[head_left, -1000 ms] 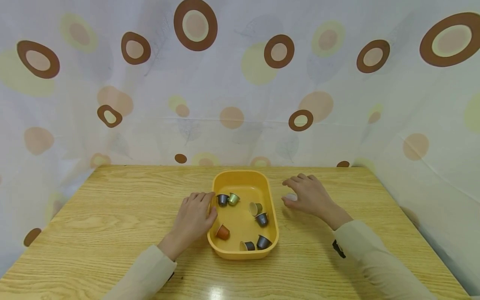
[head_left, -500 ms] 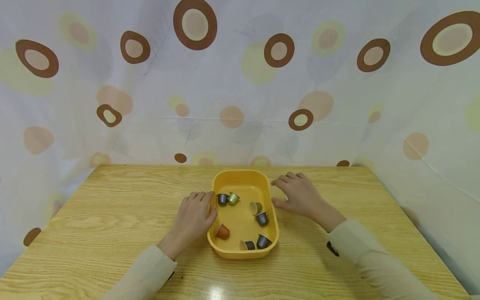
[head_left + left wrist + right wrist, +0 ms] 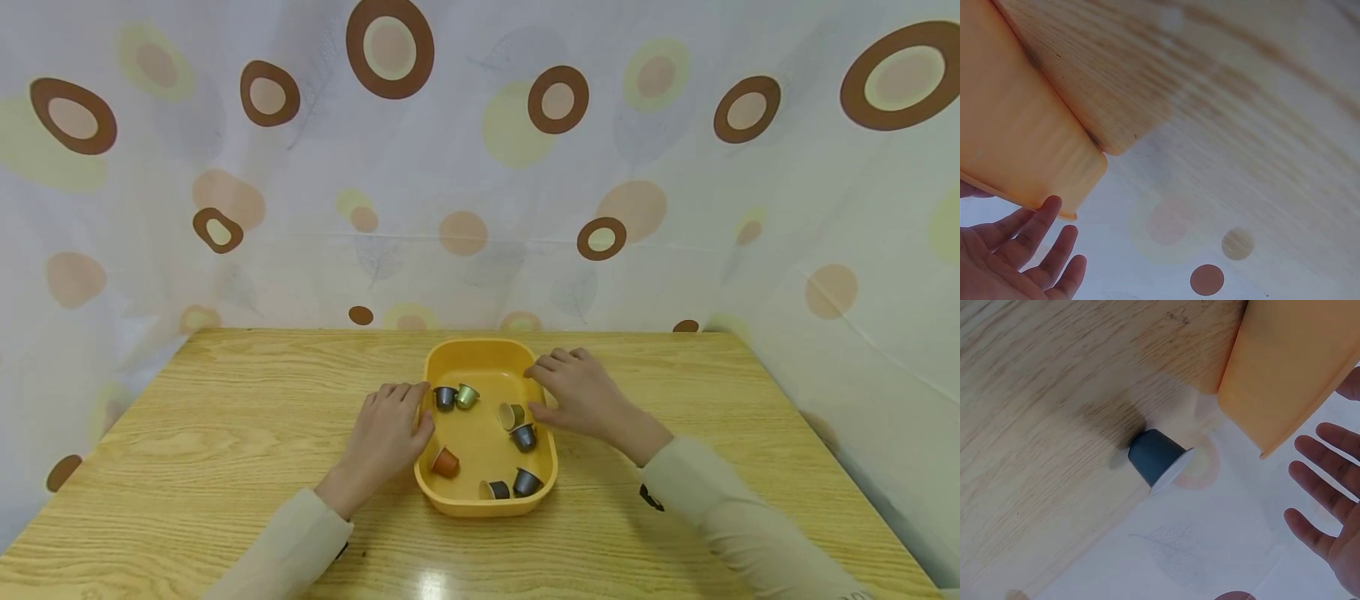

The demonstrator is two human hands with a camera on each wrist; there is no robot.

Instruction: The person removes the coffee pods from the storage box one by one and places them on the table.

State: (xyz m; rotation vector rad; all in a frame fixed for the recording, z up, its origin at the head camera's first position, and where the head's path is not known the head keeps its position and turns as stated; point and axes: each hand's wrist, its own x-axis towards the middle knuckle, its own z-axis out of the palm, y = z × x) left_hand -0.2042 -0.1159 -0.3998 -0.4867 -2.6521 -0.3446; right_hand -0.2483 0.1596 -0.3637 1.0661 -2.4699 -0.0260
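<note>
A yellow tray [image 3: 486, 508] on the table holds several coffee capsules. A dark capsule [image 3: 445, 399] and a green capsule [image 3: 467, 397] sit at its upper left, an orange capsule [image 3: 446, 463] at the lower left. My left hand [image 3: 384, 433] is at the tray's left rim, fingertips at the edge, fingers mostly straight in the left wrist view. My right hand [image 3: 577, 396] hovers at the right rim, fingers spread, holding nothing. Under it, a dark capsule with a pale lid [image 3: 1157, 457] lies on its side on the table outside the tray; the head view hides it.
Along the tray's right side lie a gold capsule [image 3: 513, 416] and a dark blue capsule [image 3: 523, 437]. Two dark capsules, one of them a black capsule [image 3: 497, 491], lie at its near end. A patterned curtain [image 3: 465, 275] hangs behind the wooden table [image 3: 247, 433].
My right hand has moved left, from beside the tray to over its right rim, and now covers the pale-lidded capsule that showed beneath it. My left hand and the tray have stayed put.
</note>
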